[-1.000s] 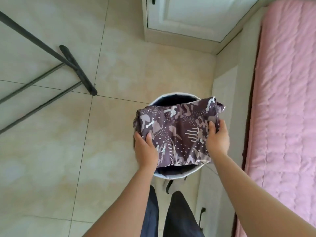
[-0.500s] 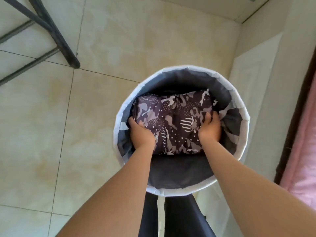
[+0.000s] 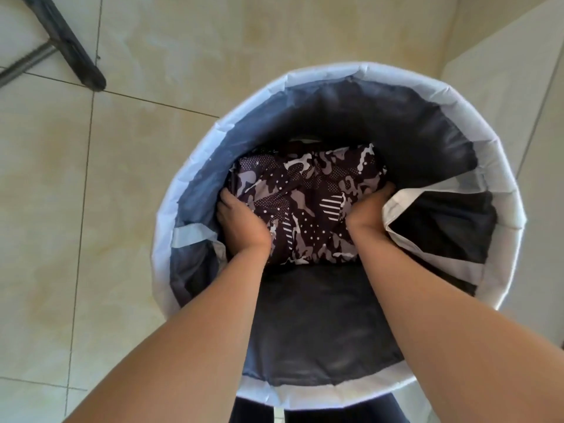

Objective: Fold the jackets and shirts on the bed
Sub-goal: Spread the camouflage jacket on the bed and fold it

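— Which step is this?
— On the tiled floor [image 3: 137, 178] stands a round basket [image 3: 360, 71]; the folded camouflage garment [image 3: 308, 206] sits deep inside, toward the far wall; I judge it folded and being stowed.
— The hands?
— The left hand [image 3: 241, 224] grips the left edge, fingers curled round it; the right hand [image 3: 369, 209] sinks beside the right edge, fingers hidden; I cannot tell its hold.
— Next?
— Probably releasing and lifting out without dragging the folds open.
— Any change?
— Half a second ago the garment sat higher, nearer the rim.
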